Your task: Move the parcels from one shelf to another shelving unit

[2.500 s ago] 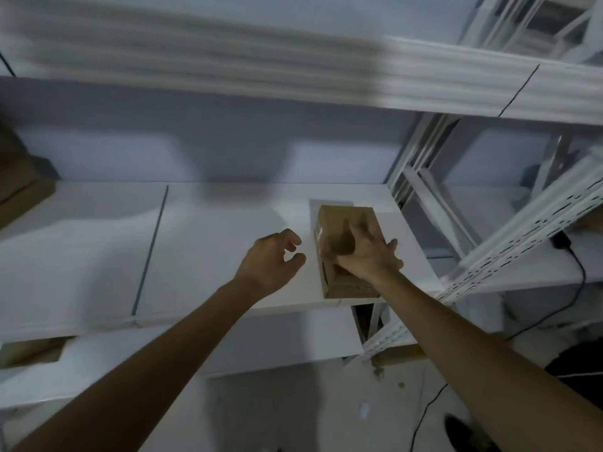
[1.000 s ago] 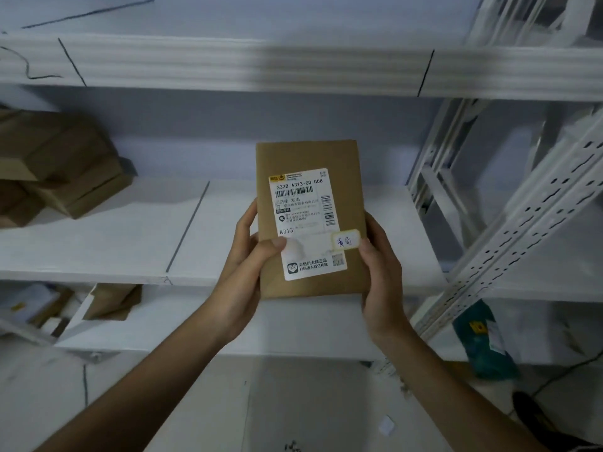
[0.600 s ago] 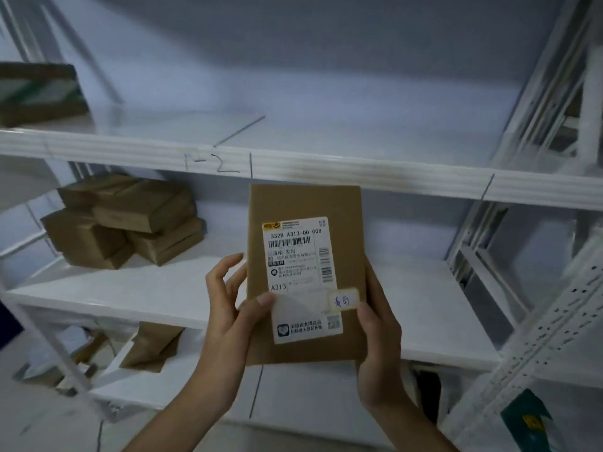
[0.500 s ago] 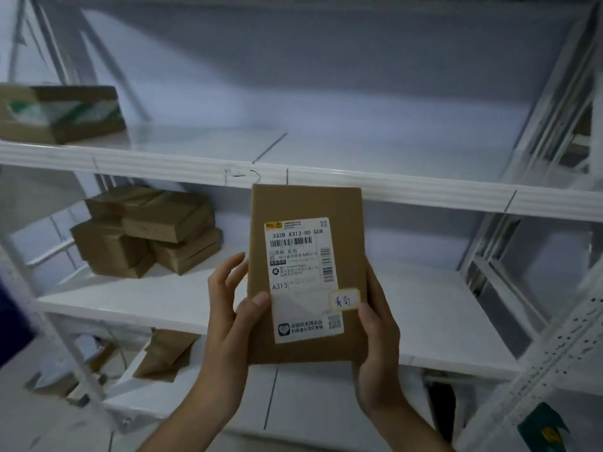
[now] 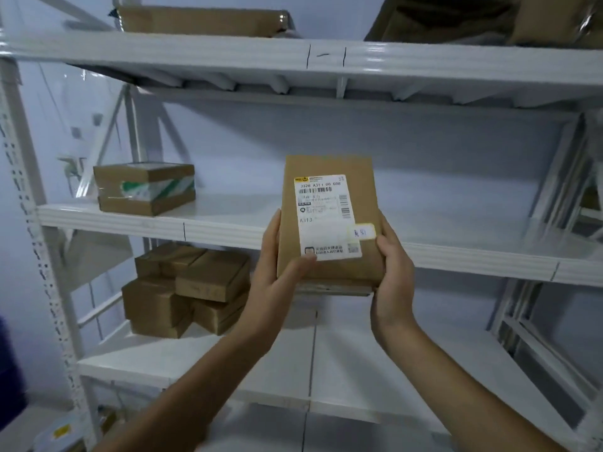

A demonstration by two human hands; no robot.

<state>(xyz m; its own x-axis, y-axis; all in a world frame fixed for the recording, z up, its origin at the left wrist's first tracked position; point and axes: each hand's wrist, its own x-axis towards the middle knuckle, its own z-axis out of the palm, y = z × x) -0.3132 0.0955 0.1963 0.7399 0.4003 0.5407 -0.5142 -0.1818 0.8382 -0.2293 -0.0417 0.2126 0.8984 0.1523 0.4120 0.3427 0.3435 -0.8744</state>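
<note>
A flat brown cardboard parcel (image 5: 329, 168) with a white shipping label and a small yellow sticker faces me, held upright in front of the white shelving unit. My left hand (image 5: 277, 278) grips its lower left edge, thumb on the label. My right hand (image 5: 393, 272) grips its lower right edge. The parcel hangs in the air just in front of the middle shelf (image 5: 456, 252), level with its front lip.
A taped brown box (image 5: 145, 187) sits at the left of the middle shelf. Several brown boxes (image 5: 186, 288) are stacked on the shelf below, at left. More parcels (image 5: 202, 21) lie on the top shelf. A perforated white upright (image 5: 36, 243) stands at left.
I took the parcel off the lower shelf with my right hand, then gripped it in both hands, label toward me. My view has risen and swung left, revealing higher shelves.
</note>
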